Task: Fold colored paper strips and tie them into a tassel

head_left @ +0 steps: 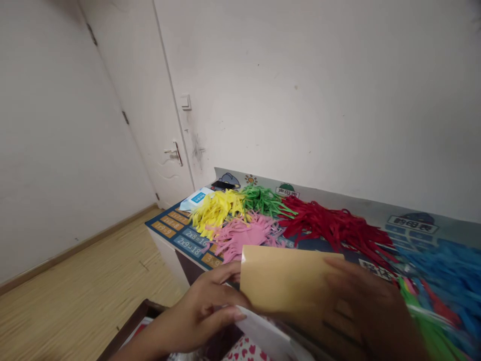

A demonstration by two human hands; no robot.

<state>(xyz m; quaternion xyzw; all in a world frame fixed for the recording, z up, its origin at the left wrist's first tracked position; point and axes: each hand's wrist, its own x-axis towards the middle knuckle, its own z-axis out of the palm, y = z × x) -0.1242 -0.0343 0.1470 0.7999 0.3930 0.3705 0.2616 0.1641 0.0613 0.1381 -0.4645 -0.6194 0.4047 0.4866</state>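
Observation:
A tan, glossy sheet or packet stands tilted between my hands, low in the middle of the head view. My left hand is closed round its left side, with the thumb against a white paper edge below it. My right hand is blurred and lies across the right part of the tan packet, its fingertips at the top right corner; what its fingers do is smeared by motion. Just behind the packet is a pile of pink strips.
On the printed table mat lie yellow, green, red and blue strips, a pale blue packet and a black phone-like object. Mixed-colour strips lie at right. A wall stands behind.

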